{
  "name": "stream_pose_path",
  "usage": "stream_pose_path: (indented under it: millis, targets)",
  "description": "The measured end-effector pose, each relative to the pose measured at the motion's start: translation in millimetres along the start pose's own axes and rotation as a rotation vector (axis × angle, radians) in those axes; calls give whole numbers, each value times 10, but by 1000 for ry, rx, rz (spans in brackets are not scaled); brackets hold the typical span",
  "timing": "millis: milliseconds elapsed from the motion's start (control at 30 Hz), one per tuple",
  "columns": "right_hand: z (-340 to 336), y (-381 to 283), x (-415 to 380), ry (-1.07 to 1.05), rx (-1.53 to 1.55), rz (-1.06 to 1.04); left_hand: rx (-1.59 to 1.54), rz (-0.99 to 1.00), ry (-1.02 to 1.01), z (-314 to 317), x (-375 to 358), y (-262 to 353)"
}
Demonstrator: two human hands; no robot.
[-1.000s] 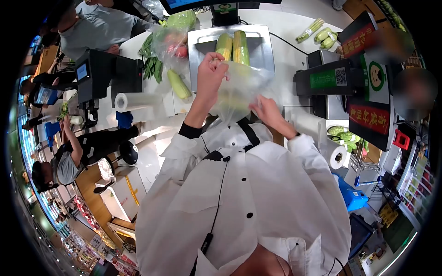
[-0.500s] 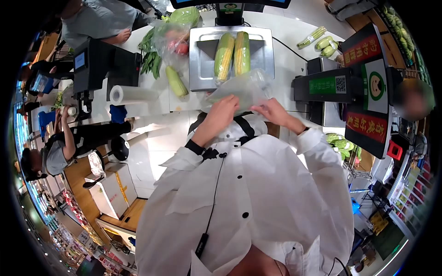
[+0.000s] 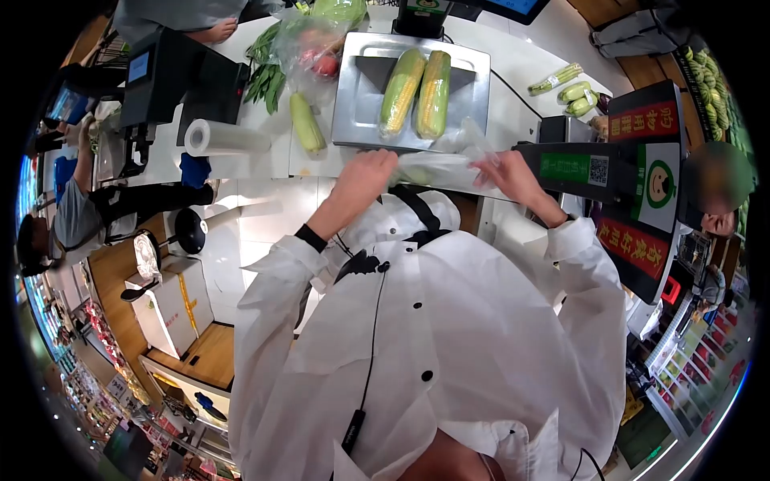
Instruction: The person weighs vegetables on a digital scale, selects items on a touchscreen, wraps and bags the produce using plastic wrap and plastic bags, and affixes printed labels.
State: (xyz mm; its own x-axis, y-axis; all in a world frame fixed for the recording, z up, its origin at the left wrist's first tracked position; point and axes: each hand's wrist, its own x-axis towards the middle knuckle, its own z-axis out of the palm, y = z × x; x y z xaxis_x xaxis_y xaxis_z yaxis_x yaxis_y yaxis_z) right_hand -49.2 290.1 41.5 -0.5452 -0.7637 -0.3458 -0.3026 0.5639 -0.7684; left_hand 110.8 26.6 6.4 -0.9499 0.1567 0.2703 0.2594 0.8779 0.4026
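Note:
Below the scale, a clear plastic bag (image 3: 439, 170) is stretched sideways between my two hands, with something pale green seen through it. My left hand (image 3: 362, 178) is closed on the bag's left end. At the right end, my right hand (image 3: 513, 178) pinches the plastic. Two corn cobs, a left one (image 3: 401, 92) and a right one (image 3: 434, 94), lie wrapped side by side on the metal scale (image 3: 353, 120).
Left of the scale are a light green gourd (image 3: 305, 122), bagged tomatoes (image 3: 325, 64), leafy greens (image 3: 266, 84) and a plastic roll (image 3: 228, 138). A sign stand (image 3: 642, 188) and wrapped vegetables (image 3: 579, 92) are to the right. A person's hand (image 3: 222, 30) shows at upper left.
My hands have moved apart and pulled the bag into a wider, flatter strip. The view has shifted and turned a little.

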Motion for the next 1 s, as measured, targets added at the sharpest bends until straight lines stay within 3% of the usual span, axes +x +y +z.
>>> stream_pose_path:
  millis: [67, 167, 233, 400, 467, 533, 600, 667, 733, 767, 800, 833, 867, 900, 933, 1000]
  targets:
    - [-118, -50, -3, -49, 135, 51, -2, -92, -11, 9, 16, -77]
    - [-191, -56, -65, -147, -47, -3, 34, -77, -81, -64, 32, -66]
    - [-180, -146, -131, -194, 546, -159, 3, -93, -40, -94, 22, -58]
    - [26, -310, -301, -308, 721, -13, -37, -182, -24, -310, 95, 124]
    - [132, -329, -305, -313, 763, 20, -333, -144, 96, -448, 320, 437]
    - [153, -383, -294, -334, 770, -60, -445, -211, -13, -233, 542, 604]
    - [70, -263, -325, -360, 567, -145, -551, -285, -102, -98, 843, 763]
    - [-98, -242, -305, -390, 365, -227, -386, -459, -504, -96, 1113, 878]
    - [-359, -331, -197, -697, -117, -168, -283, -362, -407, 173, 1155, 675]
    - [-324, -298, -142, -609, 44, -414, -448, -348, -596, 211, 1182, 543]
    - [-316, -323, -151, -612, 60, -411, -616, -331, -800, 240, 1107, 486]
    - [-378, -372, -100, -585, 165, -229, -609, -329, -804, 301, 1017, 438]
    - [-470, -401, -3, -549, 258, -51, -626, -288, -676, 374, 951, 384]
    - [-462, -336, 91, -318, 298, 38, -648, -251, -554, 423, 876, 383]
    - [-414, -244, 283, -54, 262, 30, -647, -249, -558, 442, 804, 414]
    - [-52, 172, 867, 347, 183, 67, -999, -480, -315, 448, 677, 488]
